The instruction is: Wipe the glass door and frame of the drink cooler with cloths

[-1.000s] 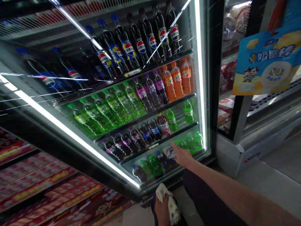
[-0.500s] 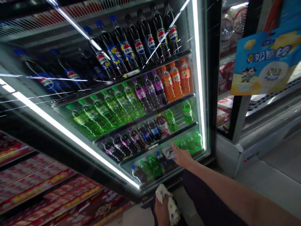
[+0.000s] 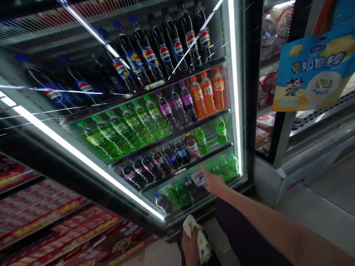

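Observation:
My right hand (image 3: pixel 215 183) rests flat with its fingers spread against the glass door (image 3: pixel 177 192) of a lit drinks cooler, low down near the bottom shelf. Beside its fingertips is a small grey patterned patch (image 3: pixel 199 178), either a cloth or a reflection; I cannot tell which. My left hand (image 3: pixel 190 244) hangs below the door's bottom edge, gripping a white cloth with dark spots (image 3: pixel 196 232). Behind the glass stand rows of Pepsi bottles (image 3: pixel 149 55), green soda bottles (image 3: pixel 122 127), orange soda bottles (image 3: pixel 203 94) and purple-labelled bottles (image 3: pixel 177 107).
Red-and-yellow boxed goods (image 3: pixel 55 214) fill shelves at the lower left. A second chiller case (image 3: pixel 305 162) stands to the right, with a blue hanging promotional card (image 3: pixel 313 72) in front of it. Pale floor tiles (image 3: pixel 324 218) lie at the lower right.
The view has shifted very slightly. Both hands stay about where they were, with the right hand still on the glass and the white cloth still in the left hand.

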Demonstrator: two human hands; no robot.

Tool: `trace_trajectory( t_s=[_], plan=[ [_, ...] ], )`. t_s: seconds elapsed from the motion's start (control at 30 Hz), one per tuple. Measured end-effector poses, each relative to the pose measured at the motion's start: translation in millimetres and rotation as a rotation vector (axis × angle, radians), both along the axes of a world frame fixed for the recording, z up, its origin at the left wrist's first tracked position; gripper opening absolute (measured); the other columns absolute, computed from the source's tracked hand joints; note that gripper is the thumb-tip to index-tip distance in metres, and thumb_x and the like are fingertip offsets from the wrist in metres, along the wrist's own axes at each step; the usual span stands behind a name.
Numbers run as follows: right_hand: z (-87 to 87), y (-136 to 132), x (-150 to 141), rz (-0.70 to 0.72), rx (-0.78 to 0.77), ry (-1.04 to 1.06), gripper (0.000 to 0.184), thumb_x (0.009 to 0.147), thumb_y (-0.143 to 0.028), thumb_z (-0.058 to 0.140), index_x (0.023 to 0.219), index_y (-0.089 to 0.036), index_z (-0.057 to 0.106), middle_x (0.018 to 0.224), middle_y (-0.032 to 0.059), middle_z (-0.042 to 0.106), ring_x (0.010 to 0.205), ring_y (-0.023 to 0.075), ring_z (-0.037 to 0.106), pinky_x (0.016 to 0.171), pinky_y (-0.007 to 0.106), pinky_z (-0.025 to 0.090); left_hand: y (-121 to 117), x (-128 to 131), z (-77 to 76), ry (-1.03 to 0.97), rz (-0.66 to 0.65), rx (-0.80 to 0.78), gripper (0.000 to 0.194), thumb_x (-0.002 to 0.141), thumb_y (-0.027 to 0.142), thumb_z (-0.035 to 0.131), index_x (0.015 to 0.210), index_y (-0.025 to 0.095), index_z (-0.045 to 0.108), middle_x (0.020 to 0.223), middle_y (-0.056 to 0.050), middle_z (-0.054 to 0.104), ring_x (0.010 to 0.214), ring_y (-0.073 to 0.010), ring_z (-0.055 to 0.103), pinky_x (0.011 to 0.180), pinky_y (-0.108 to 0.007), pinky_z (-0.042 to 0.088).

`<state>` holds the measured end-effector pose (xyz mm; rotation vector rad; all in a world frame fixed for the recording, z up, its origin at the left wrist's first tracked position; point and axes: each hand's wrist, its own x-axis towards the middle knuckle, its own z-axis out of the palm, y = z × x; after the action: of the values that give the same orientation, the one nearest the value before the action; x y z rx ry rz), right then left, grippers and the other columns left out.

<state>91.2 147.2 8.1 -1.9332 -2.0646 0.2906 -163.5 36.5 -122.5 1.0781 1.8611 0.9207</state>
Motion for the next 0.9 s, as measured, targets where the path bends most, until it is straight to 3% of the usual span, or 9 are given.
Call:
trace_trajectory(
  t_s=[0.23,0.37,0.53,0.67,0.9],
  plan=[
    [-0.6,0.0,0.7,0.021,-0.01,-0.024,0.102,0.084,-0.028,0.055,0.163,-0.023,-0.01,0.149,0.0154,0.052,0.113,0.0286,0.066,0.091,0.041,0.052,2.9,-6.4,-17.4,0.043,-0.041,0.026,0.071,0.07,0.058,0.059,0.123,0.011,0.063,0.116,-0.018,0.074,0.115,-0.0327,0.068,0.102,-0.04,0.051],
    [1.1,-0.1,0.5,-0.005,-0.011,-0.017,0.104,0.084,-0.029,0.056,0.162,-0.024,-0.012,0.146,0.0148,0.056,0.112,0.0279,0.067,0.09,0.04,0.053,1.5,-4.1,-12.4,0.049,-0.035,0.039,0.069,0.069,0.056,0.059,0.122,0.011,0.063,0.114,-0.018,0.075,0.11,-0.0315,0.069,0.1,-0.039,0.052],
    [4.3,-2.0,1.4,0.029,-0.03,-0.027,0.099,0.085,-0.029,0.056,0.164,-0.023,-0.005,0.156,0.0179,0.044,0.117,0.0281,0.065,0.092,0.041,0.052,-0.9,-1.9,-5.4,0.024,-0.011,0.026,0.065,0.069,0.055,0.064,0.119,0.014,0.066,0.107,-0.014,0.077,0.107,-0.0327,0.07,0.093,-0.039,0.055],
    [6.0,-1.8,2.5,0.01,-0.015,0.0,0.102,0.085,-0.029,0.055,0.163,-0.024,-0.011,0.149,0.0154,0.052,0.114,0.0282,0.066,0.091,0.041,0.052,-0.4,-1.8,-5.1,0.016,-0.004,0.048,0.066,0.07,0.054,0.063,0.12,0.013,0.066,0.109,-0.015,0.076,0.11,-0.0324,0.07,0.096,-0.038,0.055],
    [2.0,-1.1,2.6,0.01,-0.022,0.004,0.101,0.084,-0.028,0.055,0.163,-0.024,-0.008,0.148,0.0146,0.054,0.115,0.0281,0.066,0.091,0.041,0.052,2.1,-4.4,-10.2,0.059,-0.025,0.007,0.075,0.068,0.059,0.059,0.126,0.01,0.062,0.117,-0.017,0.074,0.115,-0.032,0.068,0.103,-0.038,0.051]
  ],
)
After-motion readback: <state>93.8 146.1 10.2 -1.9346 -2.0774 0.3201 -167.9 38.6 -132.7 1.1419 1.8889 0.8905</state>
